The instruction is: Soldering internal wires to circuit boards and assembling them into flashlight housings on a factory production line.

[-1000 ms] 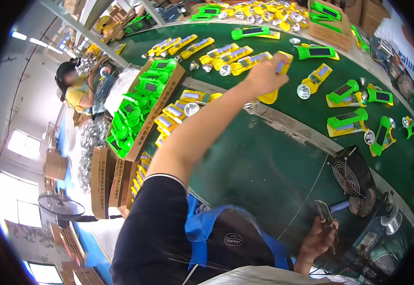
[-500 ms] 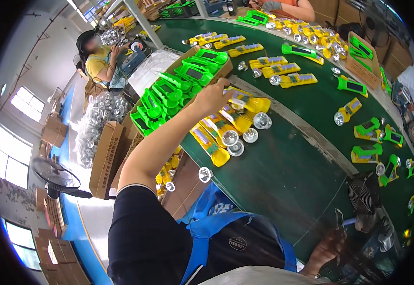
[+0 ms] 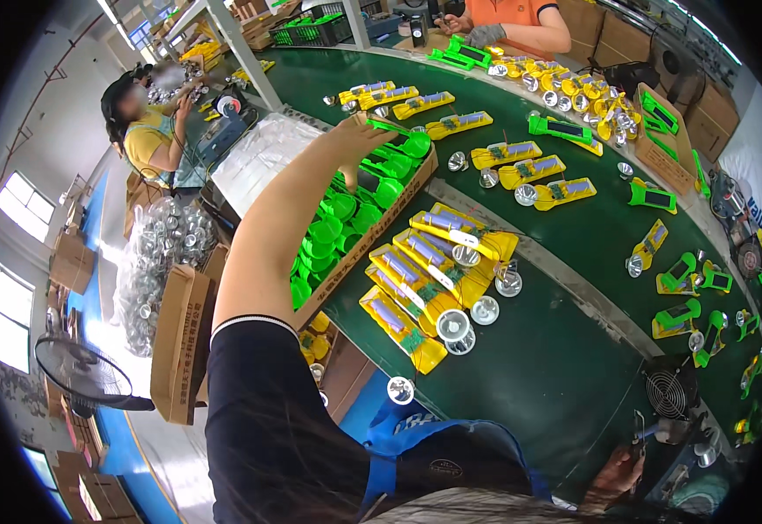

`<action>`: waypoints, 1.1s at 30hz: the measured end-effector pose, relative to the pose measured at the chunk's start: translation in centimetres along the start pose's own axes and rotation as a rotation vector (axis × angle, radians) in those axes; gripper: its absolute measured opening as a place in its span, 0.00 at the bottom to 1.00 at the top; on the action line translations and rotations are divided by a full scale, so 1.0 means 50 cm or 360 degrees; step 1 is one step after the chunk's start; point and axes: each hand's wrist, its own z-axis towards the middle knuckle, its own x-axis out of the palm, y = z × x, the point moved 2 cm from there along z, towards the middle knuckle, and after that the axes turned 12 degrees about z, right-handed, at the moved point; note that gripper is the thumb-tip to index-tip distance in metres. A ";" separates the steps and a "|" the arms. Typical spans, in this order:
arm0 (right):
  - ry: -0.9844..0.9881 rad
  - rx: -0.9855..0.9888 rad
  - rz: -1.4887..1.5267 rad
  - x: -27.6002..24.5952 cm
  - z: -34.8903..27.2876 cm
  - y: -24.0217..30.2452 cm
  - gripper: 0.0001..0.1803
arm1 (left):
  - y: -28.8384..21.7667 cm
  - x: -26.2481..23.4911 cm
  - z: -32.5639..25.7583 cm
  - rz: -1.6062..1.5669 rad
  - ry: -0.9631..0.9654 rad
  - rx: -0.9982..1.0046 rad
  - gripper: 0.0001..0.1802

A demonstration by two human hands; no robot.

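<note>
Many bright green moulded plastic housings (image 3: 366, 218) lie heaped in a long brown cardboard box (image 3: 420, 179), and the person's bare left hand (image 3: 359, 144) is right over the box's far end, palm down, its fingers bent onto the pile; from where I stand I cannot tell whether they pinch a piece. The bare right hand (image 3: 617, 476) is well apart from it, low and close to the body, curled around a slim metal tool (image 3: 638, 428) whose kind is too dim to make out. Between the two hands, on a dark green worktop (image 3: 529, 375), yellow plastic shells (image 3: 426, 354) with lavender cylinders lie side by side, touching or overlapping, their round silver reflectors (image 3: 455, 325) toward the right hand. One loose reflector (image 3: 401, 390) sits apart at the near edge. Just beyond the right hand stands a black fan with a round grille (image 3: 666, 393). Farther out than the left hand, across the green belt, a co-worker in an orange top (image 3: 534, 31) has a grey glove (image 3: 486, 36) beside more green housings.
</note>
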 end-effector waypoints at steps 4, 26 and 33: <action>-0.0059 -0.0009 -0.0123 -0.067 0.001 0.022 0.18 | 0.029 0.006 0.020 -0.0192 0.0114 0.0090 0.71; -0.0435 -0.0360 -0.0273 0.193 -0.060 -0.075 0.16 | -0.001 -0.029 -0.006 -0.0509 -0.0445 0.0138 0.50; -0.0228 -0.0262 -0.0201 0.162 -0.049 -0.068 0.16 | 0.002 -0.009 -0.096 -0.0368 -0.0660 -0.0301 0.38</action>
